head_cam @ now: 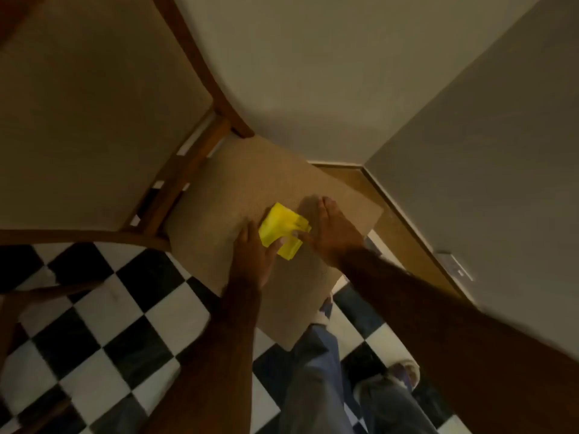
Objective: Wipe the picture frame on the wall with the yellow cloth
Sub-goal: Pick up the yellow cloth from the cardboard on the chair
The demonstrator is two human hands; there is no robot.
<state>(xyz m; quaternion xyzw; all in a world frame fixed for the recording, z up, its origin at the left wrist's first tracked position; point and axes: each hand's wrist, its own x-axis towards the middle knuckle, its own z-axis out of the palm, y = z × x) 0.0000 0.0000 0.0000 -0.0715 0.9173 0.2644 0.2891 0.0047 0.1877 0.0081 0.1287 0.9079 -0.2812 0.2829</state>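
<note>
Both our hands rest on the yellow cloth [283,234] lying on the chair seat [219,195]

The folded cloth lies flat on the tan seat cushion, between our hands. Our left hand [250,255] lies flat with fingers spread, its thumb over the cloth's near edge; our right hand [332,233] has its fingers straight and together, its thumb touching the cloth's right side. Neither hand is clamped on it. The chair back [94,104] rises at left; checkered floor [94,324] below; the picture frame is out of view
</note>
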